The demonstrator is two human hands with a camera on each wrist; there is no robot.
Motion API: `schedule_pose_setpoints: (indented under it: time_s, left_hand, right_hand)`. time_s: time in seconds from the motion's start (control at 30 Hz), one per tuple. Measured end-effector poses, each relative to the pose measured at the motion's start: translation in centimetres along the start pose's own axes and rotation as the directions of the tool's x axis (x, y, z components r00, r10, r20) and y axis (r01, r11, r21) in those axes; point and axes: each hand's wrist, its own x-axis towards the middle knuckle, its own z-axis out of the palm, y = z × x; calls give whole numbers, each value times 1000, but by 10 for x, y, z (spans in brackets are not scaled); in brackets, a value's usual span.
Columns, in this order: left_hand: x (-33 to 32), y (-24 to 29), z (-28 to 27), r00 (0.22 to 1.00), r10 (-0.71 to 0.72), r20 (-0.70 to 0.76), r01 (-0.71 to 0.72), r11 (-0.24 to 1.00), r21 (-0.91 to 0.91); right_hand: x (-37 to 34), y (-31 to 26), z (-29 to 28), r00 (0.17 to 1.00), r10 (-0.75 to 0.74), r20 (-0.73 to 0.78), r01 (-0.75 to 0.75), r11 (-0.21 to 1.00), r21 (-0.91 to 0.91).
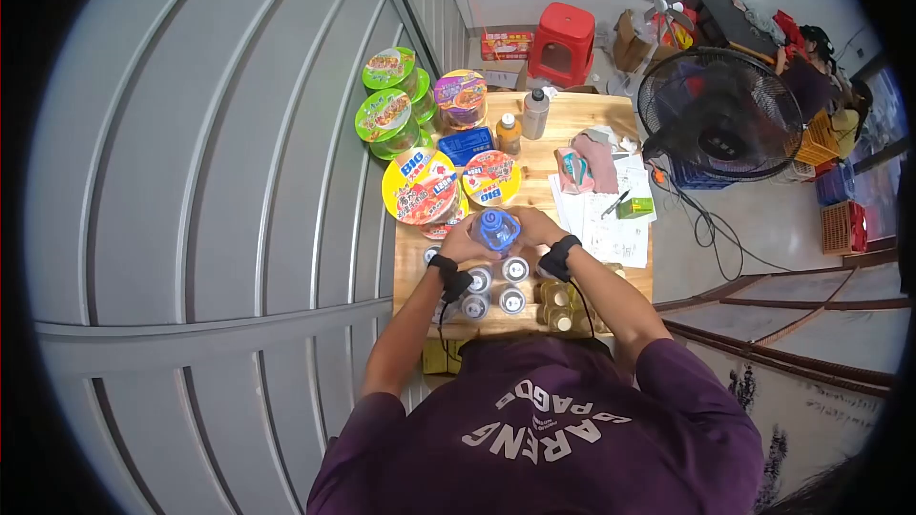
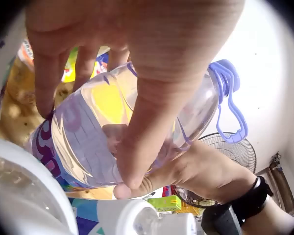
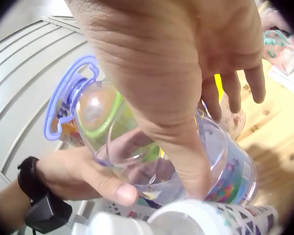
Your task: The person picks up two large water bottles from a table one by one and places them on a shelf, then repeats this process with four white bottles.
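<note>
Inspecting from my remote post, I find the clear bottle (image 1: pixel 495 232) between both hands, over the near half of the bench (image 1: pixel 541 168), cap toward the head camera. I cannot tell whether its base touches the wood.

I judge the wall thin and yielding, smooth enough to slide, unlikely to break; weight depends on contents, and I cannot read the fill level. Sound holding points are the body from both sides, or the blue loop handle (image 2: pixel 234 138) for carrying.

Left grip (image 1: pixel 465 242) pinches the body, thumb on the near side, fingers beyond. Right grip (image 1: pixel 542 228) clasps the opposite flank likewise, its thumb pressed to the plastic. Neither holds the loop handle.

I record both forearms reaching forward and converging. White-capped containers (image 1: pixel 512 300) stand just beside, on the person's side; I rate the clearance as tight.
</note>
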Motion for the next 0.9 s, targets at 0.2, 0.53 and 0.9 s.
schedule_pose_setpoints:
  time_s: [0.2,0.53,0.9]
  left_hand:
    - [-57,136,9,997,80,23,-77,991,-107]
    - [-90,158,43,909,363,-205,-398,902,-165]
    - [-108,181,111,859,452,240,-377,876,-300]
  right_hand:
    - [-39,-34,-36,960,-215,-181,245,956,162]
    - [-83,-96,-2,912,-152,-380,408,426,808]
    - [-206,-105,22,751,51,-658,542,522,659]
